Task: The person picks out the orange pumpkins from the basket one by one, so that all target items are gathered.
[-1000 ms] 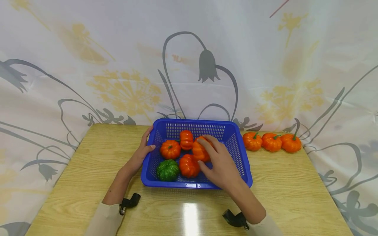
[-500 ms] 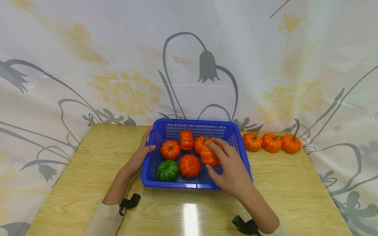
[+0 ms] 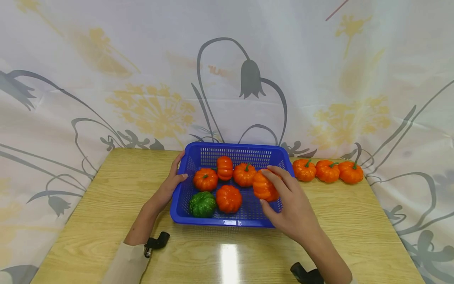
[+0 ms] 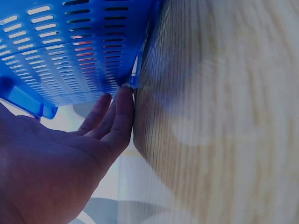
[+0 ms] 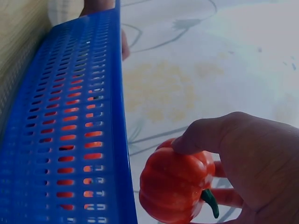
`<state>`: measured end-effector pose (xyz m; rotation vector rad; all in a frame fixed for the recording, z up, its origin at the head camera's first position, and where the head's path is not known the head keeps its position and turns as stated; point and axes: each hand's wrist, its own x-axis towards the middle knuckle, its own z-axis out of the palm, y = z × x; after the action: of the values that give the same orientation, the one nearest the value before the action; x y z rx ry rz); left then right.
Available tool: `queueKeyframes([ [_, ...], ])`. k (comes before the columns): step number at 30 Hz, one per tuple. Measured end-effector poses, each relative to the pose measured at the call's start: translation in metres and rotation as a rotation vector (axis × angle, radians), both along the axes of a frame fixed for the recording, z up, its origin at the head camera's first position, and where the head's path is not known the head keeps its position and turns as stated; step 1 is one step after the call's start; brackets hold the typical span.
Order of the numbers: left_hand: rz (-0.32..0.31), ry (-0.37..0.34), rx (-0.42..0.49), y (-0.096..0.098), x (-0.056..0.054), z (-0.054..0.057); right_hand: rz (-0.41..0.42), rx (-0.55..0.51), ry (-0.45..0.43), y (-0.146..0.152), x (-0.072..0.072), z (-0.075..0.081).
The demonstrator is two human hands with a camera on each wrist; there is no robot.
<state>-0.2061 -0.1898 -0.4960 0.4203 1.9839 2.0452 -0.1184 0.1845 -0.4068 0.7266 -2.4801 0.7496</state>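
Observation:
A blue plastic basket (image 3: 232, 223) with slotted walls stands on the wooden table. My left hand (image 3: 169, 185) holds its left side, the thumb on the rim; in the left wrist view the fingers lie along the outer wall. Above the basket's right part, my right hand (image 3: 292, 205) grips an orange pumpkin (image 3: 263, 186) between thumb and fingers; its green stem shows in the right wrist view. Inside the basket lie a green pumpkin (image 3: 202, 204) at the front left, an orange-red pumpkin (image 3: 229, 199) beside it, and several more orange ones behind, including one upright pumpkin (image 3: 244, 175).
Three orange pumpkins stand in a row at the table's back right, the nearest pumpkin (image 3: 304, 170) close to the basket's right wall. A patterned curtain (image 3: 227, 86) hangs behind the table (image 3: 117, 189).
My right hand has carried the gripped pumpkin to the right, uncovering an orange pumpkin left in the basket. The left hand and the basket have stayed put.

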Motion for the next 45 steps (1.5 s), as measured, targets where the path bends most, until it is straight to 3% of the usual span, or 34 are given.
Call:
queueKeyframes([
  [23,-0.003,0.014,0.013,-0.001,-0.001,-0.001,-0.098,0.023,-0.004,0.051,0.014,0.001],
  [34,0.000,0.005,0.005,0.000,0.000,-0.001,-0.192,0.078,0.023,0.077,0.009,-0.001],
  [45,-0.006,0.015,0.011,-0.001,-0.001,-0.004,-0.275,0.158,-0.052,0.095,0.003,-0.007],
])
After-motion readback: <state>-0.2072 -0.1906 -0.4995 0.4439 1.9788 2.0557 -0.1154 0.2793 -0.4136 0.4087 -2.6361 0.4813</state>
